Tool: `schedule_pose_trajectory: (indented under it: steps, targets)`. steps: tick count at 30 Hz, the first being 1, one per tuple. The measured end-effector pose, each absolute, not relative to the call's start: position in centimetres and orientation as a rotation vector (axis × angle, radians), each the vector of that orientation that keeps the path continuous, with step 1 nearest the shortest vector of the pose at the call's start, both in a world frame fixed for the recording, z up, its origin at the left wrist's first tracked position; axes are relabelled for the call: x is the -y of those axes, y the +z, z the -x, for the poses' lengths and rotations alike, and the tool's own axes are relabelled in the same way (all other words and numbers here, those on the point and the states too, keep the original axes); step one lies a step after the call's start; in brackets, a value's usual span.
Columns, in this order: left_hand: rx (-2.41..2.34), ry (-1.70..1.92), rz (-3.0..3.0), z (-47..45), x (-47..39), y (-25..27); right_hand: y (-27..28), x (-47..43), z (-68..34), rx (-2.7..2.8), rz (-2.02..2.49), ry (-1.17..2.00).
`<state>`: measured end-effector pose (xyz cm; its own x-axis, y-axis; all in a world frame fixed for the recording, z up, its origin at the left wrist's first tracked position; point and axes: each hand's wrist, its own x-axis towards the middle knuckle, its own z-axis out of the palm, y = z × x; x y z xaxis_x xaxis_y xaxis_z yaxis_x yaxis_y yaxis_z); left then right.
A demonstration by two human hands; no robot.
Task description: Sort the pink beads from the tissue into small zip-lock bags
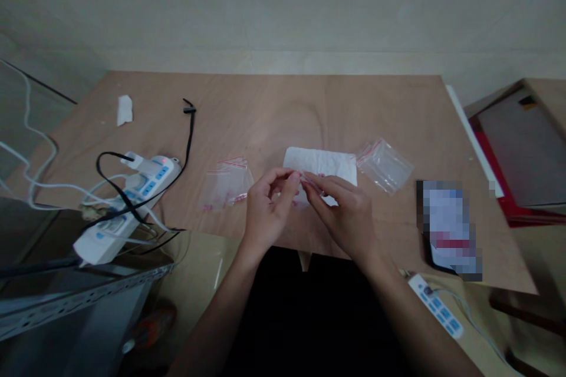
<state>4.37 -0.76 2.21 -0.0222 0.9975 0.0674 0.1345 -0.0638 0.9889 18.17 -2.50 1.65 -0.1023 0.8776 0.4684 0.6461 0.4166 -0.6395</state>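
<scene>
I have the left hand (270, 203) and right hand (342, 206) pinching a small translucent piece (302, 176), probably plastic, fingers (289, 186) almost meeting, over the white sheet (318, 159), apparently for control; zip bags (229, 179) sit nearby, presumably for easy reach.

Matt wood and paper, glossy plastic
The light-brown wooden tabletop (247, 106) looked smooth and matt; the white rectangular paper sheet (321, 160), wrinkled. The clear, red-striped plastic bags (386, 167) shone; the long white-and-blue power strip (152, 184) was smooth plastic, the grey perforated rail (88, 301) metal.
</scene>
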Motion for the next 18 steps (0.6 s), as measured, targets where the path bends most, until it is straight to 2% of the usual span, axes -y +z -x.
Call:
schedule_pose_trajectory:
  steps: [14, 18]
  targets:
    - [-1.130, 1.025, -1.212, -3.9, -0.1, 2.0, 0.9, 2.4, -19.1, 2.026, 1.297, 0.051]
    - [-1.089, 0.942, -1.251, -3.9, -0.1, 1.9, 1.4, 2.4, -19.3, 2.048, 1.180, 0.272]
